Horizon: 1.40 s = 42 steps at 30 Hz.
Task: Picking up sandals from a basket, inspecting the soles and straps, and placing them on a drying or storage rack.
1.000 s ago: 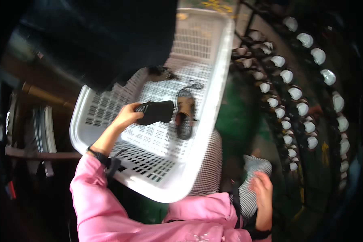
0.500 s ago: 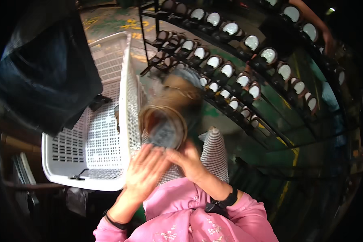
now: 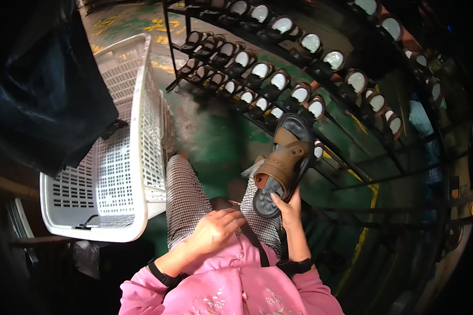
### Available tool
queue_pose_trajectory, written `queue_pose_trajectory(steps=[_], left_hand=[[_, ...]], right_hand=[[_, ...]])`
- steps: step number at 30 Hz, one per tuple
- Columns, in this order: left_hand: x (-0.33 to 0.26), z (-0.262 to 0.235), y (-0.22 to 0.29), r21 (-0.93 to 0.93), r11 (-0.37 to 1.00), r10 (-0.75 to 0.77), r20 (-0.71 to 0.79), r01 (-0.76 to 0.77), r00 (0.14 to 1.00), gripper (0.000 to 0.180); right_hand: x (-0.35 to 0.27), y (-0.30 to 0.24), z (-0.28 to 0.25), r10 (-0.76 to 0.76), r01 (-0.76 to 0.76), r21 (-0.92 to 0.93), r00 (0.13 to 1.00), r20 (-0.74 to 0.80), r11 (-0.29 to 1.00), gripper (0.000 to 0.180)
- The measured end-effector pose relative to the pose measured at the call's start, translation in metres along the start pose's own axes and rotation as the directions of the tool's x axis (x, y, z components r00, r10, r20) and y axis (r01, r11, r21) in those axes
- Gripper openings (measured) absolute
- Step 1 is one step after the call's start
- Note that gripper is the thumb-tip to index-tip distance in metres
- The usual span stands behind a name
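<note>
My right hand (image 3: 290, 208) grips a brown sandal (image 3: 281, 170) by its heel end, with the thumb over the dark grey insole. The sandal has wide straps and a dark sole, and its toe points up and away toward the rack. My left hand (image 3: 216, 229) lies over my lap with its fingers extended close together, at the edge of a dark strap (image 3: 256, 242). Part of a dark brown thing shows just beyond its fingers; I cannot make out what it is.
A white perforated plastic basket (image 3: 140, 205) stands at my left, with black sheeting (image 3: 52, 100) hanging over its far left side. Ahead and to the right, a dark metal rack (image 3: 347, 184) holds several rows of sandals (image 3: 261, 70), many with white insole surfaces.
The sandal has moved right, away from between both hands, and its blur has gone. My right hand now carries it alone, while my left hand has drawn back to my lap.
</note>
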<state>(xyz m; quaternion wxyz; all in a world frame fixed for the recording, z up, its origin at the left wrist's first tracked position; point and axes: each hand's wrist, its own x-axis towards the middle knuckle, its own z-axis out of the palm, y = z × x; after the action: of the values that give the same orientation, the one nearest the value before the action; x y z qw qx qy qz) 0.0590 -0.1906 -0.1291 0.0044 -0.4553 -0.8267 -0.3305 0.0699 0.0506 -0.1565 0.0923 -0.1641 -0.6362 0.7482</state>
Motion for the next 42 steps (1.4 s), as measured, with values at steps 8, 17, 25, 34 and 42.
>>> queue_pose_trajectory(steps=[8, 17, 25, 34, 42], left_hand=[[-0.004, 0.006, -0.007, -0.025, 0.999, -0.042, 0.047, 0.044, 0.998, 0.033], [-0.007, 0.012, -0.010, -0.049, 0.997, -0.050, 0.085, 0.054, 0.995, 0.032], [-0.014, 0.014, -0.015, -0.010, 0.999, -0.047, 0.108, 0.048, 0.993, 0.031], [-0.010, 0.010, -0.012, -0.006, 0.999, -0.045, 0.128, 0.046, 0.991, 0.030], [-0.002, 0.012, -0.004, -0.062, 0.996, -0.049, 0.202, 0.063, 0.978, 0.033]], right_hand=[[0.007, 0.005, -0.014, -0.135, 0.139, 0.012, 0.977, -0.168, 0.990, 0.059], [-0.005, 0.032, 0.002, 0.097, -0.654, 0.756, 0.755, 0.649, 0.027, 0.052], [-0.008, 0.042, 0.013, -0.067, -0.703, 0.706, 0.711, 0.700, -0.084, 0.059], [-0.008, 0.039, 0.013, -0.059, -0.691, 0.723, 0.722, 0.689, -0.024, 0.064], [-0.018, 0.042, -0.028, 0.182, -0.532, 0.832, 0.843, 0.505, 0.158, 0.050]])
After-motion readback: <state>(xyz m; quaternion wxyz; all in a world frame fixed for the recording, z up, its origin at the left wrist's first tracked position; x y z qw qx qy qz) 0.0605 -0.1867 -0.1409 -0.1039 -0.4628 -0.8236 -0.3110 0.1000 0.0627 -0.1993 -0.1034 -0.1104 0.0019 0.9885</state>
